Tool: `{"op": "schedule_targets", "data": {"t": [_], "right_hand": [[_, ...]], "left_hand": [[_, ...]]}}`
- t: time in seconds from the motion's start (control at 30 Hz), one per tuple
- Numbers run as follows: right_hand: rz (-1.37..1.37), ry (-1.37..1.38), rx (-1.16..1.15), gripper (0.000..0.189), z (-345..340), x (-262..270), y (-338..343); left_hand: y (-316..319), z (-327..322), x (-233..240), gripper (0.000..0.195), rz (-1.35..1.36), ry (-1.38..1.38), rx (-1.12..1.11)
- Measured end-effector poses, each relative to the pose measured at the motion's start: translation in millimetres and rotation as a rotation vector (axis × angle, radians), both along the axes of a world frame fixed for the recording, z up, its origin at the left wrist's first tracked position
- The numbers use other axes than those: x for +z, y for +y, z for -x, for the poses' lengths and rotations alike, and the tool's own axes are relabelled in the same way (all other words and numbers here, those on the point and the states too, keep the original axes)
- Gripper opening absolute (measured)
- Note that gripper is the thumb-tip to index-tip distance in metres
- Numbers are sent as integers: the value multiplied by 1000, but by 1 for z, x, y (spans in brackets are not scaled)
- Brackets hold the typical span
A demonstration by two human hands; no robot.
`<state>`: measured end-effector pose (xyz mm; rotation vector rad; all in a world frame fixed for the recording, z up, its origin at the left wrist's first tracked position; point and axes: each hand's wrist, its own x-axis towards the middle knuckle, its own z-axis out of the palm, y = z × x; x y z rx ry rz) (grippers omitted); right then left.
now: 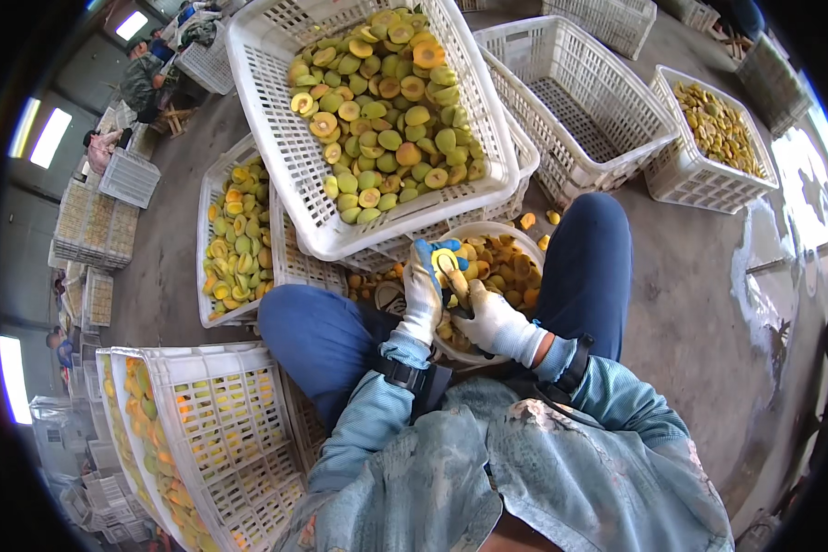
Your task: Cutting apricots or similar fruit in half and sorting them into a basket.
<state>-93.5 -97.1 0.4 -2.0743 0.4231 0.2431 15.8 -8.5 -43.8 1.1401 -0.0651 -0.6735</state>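
My left hand (426, 279), in a white glove with blue fingers, grips a halved yellow-green fruit (444, 261), its cut face up. In my right hand (488, 310), also gloved, is a small hand tool (458, 284) with a pale, fruit-smeared end that touches the half; its exact kind cannot be told. Both hands are over a round white tub (535, 252) between my knees, which holds orange-brown fruit pieces (507, 265). Beyond the tub, a tilted white plastic crate (403, 238) holds many green and yellow fruit halves (386, 117).
More fruit-filled crates stand at the left (210, 196), lower left (214, 359) and right (711, 183). An empty crate (593, 162) stands at the upper right. Fruit scraps (528, 221) lie on the concrete floor (669, 276). People (141, 79) sit among crates at the far left.
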Motion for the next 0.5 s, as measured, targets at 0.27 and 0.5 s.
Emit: {"op": "schedule_targets", "data": {"t": [0.27,0.5], "right_hand": [[-16,113,105,41,1,8,-4],[-336,60,96,37,10,19,-2]], "left_hand": [[7,-11,19,58,-146,-166,-165],[18,-36,19,50,-210,-400,-536]]}}
